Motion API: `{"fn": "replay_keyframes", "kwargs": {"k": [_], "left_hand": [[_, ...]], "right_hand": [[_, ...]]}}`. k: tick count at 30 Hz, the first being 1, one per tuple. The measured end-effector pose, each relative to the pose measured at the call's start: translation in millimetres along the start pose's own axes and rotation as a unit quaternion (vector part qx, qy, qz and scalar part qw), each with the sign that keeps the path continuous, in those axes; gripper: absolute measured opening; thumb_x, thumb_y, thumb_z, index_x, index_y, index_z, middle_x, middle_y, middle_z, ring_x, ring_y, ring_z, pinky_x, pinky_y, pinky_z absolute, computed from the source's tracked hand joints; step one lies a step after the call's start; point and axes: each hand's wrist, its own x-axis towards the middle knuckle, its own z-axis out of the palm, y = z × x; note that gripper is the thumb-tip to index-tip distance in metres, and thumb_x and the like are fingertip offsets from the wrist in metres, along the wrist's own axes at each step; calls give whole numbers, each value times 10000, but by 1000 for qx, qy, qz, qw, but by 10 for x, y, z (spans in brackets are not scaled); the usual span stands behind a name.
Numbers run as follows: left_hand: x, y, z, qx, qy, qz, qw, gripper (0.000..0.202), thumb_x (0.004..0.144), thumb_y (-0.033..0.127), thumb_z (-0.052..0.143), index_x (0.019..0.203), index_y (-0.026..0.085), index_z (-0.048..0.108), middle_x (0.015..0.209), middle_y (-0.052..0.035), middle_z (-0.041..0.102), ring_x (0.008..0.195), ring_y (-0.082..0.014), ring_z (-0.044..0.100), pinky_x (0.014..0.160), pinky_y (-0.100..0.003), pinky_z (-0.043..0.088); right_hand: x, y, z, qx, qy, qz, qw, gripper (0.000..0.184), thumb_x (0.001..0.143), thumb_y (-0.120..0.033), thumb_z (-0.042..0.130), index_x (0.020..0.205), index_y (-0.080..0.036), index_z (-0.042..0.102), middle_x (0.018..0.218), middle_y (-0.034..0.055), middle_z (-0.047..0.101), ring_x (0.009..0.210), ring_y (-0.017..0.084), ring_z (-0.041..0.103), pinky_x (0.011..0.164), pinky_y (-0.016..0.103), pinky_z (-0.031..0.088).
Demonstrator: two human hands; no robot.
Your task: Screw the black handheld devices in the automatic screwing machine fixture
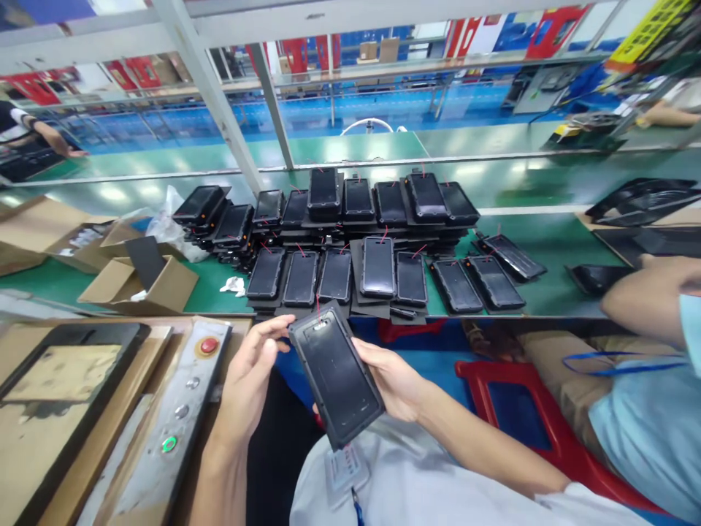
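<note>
My right hand (397, 380) grips a black rectangular device housing (342, 376) by its right edge, above my lap. The housing is tilted, with its dark flat panel facing up and a thin red wire rising from its top end. At its upper left corner is my left hand (249, 380), with fingers bent and apart and the fingertips close to or touching that corner. Beyond my hands, similar black housings (377, 267) with red wires lie in stacked rows on the green bench (537, 234), dark sheets between some of them.
To the left stand open cardboard boxes (169, 285) and a clear plastic bag (169, 219). A metal control panel (189, 380) has a red button (209, 345) and a lit green one (169, 444). On the right, a co-worker's arm (651, 292) reaches in near a red stool (553, 409).
</note>
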Motion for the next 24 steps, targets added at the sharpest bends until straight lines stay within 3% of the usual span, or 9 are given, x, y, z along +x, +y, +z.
{"fn": "replay_keyframes", "kwargs": {"k": [3, 5, 7, 10, 14, 18, 22, 24], "left_hand": [[156, -111, -46, -81, -70, -40, 993, 470, 994, 394, 622, 1420, 198, 643, 1511, -154, 598, 1424, -337, 503, 1157, -439, 405], [243, -160, -82, -111, -126, -80, 982, 437, 1002, 413, 575, 1332, 165, 720, 1510, -161, 605, 1436, -358, 497, 1162, -441, 401], [302, -182, -123, -95, -181, -117, 972, 430, 992, 432, 572, 1250, 150, 769, 1471, -161, 638, 1369, -371, 558, 1112, -426, 439], [325, -194, -176, -59, -228, -156, 959, 486, 984, 475, 575, 1328, 171, 735, 1354, -152, 709, 1210, -363, 652, 1006, -413, 488], [291, -235, -196, -71, -237, -153, 957, 495, 952, 486, 593, 1291, 165, 755, 1368, -158, 696, 1228, -394, 632, 992, -427, 487], [262, -242, -191, -58, -235, -147, 959, 489, 947, 504, 608, 1287, 183, 749, 1467, -156, 635, 1239, -384, 629, 1018, -427, 466], [249, -154, -163, 2, -220, -97, 971, 352, 1004, 462, 589, 886, 180, 766, 1563, -146, 555, 1362, -377, 545, 1125, -451, 384], [245, -111, -130, -11, -228, -82, 970, 347, 999, 437, 607, 799, 174, 713, 1561, -158, 552, 1385, -383, 521, 1128, -460, 379]], "right_hand": [[20, 94, -126, 34, -7, 81, 996, 561, 1035, -570, 546, 1358, -116, 615, 1197, 196, 749, 1006, 316, 772, 946, 494, 601], [49, 164, -208, 68, -14, 140, 988, 602, 1053, -602, 482, 1282, -71, 651, 1142, 205, 760, 1004, 306, 771, 967, 470, 589], [75, 224, -268, 92, -13, 173, 980, 602, 1074, -591, 428, 1248, -65, 663, 1102, 193, 768, 988, 282, 770, 976, 448, 581], [95, 265, -291, 94, -23, 198, 975, 666, 1086, -621, 331, 1290, -69, 644, 1138, 198, 759, 990, 273, 763, 987, 446, 564], [103, 231, -235, 66, -72, 239, 966, 797, 1048, -718, 279, 1381, -65, 593, 1357, 255, 663, 1116, 316, 729, 1006, 425, 532], [106, 184, -179, 74, -94, 269, 956, 866, 1015, -772, 267, 1432, -74, 565, 1469, 274, 580, 1102, 298, 723, 959, 388, 538], [94, 161, -151, 75, -120, 270, 953, 875, 997, -797, 249, 1468, -120, 542, 1534, 256, 523, 1109, 341, 714, 964, 493, 545], [87, 140, -147, 69, -132, 264, 953, 847, 1003, -774, 273, 1471, -120, 539, 1541, 259, 513, 1079, 350, 722, 944, 525, 555]]}}
